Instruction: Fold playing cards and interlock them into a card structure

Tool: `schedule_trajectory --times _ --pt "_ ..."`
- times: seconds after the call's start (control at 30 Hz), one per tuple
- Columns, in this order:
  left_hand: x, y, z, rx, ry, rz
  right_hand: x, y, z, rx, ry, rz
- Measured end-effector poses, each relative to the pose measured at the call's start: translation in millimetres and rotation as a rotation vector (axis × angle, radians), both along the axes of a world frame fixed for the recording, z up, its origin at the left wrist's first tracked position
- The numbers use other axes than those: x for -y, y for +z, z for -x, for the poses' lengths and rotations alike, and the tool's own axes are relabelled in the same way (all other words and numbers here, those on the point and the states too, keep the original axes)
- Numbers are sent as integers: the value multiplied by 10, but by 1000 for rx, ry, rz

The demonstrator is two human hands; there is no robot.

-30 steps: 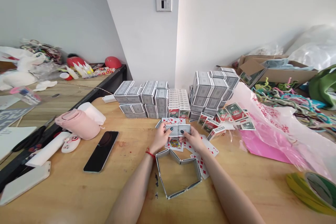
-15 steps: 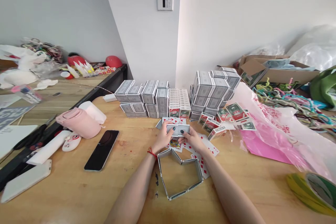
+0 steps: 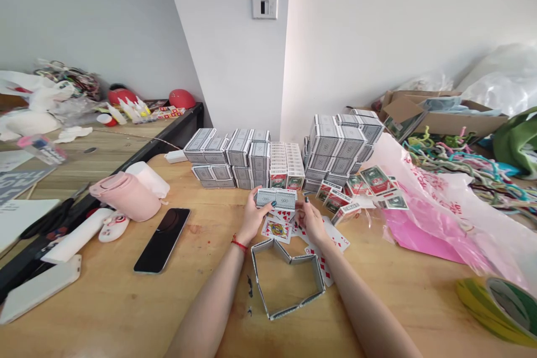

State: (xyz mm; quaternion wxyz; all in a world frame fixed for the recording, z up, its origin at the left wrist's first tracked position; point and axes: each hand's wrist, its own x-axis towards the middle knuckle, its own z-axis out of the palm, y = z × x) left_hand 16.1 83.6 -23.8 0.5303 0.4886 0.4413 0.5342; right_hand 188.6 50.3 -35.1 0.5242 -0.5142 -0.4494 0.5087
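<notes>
Left grip (image 3: 254,216) pinches the patterned card strip (image 3: 283,200), which extends right — its right end just beside the right grip (image 3: 312,222), whose hold I cannot tell.

Card strip (image 3: 276,199) now further L, thumb of R hand (image 3: 311,222) off

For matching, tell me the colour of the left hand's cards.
Blue-grey patterned cards, white edges; head view.
</notes>
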Motion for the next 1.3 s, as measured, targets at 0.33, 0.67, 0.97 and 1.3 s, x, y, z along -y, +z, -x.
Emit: schedule_trajectory --times 0.33,0.67,0.97,1.3 --pt "-61 -5 58 194 -43 -17 107 112 70 889 284 -281" --pt "-134 -58 104 327 91 110 83 73 76 871 252 -243" --pt "-132 -114 71 49 92 21 77 111 -26 67 181 38" --pt "-112 -149 67 -58 49 -16 69 97 -5 11 222 51"
